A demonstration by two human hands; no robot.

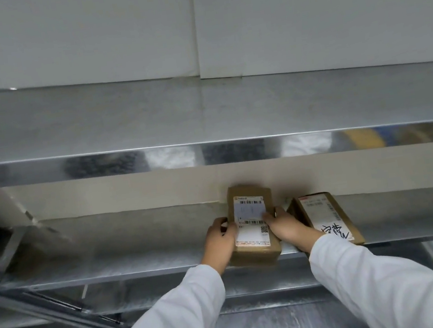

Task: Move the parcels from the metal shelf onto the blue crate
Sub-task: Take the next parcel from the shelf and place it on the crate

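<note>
Two parcels on shelf (140, 262). Left hand (219, 241) and right hand (285, 226) grip one parcel (251, 223), fingers (269, 216) curled round its sides. Second parcel (329, 219) just right of fingers, at the edge (sleeve (368, 270) could sweep it off).

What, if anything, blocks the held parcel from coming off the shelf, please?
Nothing visible: the left hand and right hand grip the parcel at the front edge of the shelf; the second parcel lies off to its right.

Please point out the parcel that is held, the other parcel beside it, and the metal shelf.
Held parcel (249, 216): head view, on its white label.
Other parcel (320, 209): head view, on its white label.
Metal shelf (118, 264): head view, bare surface at left.
</note>
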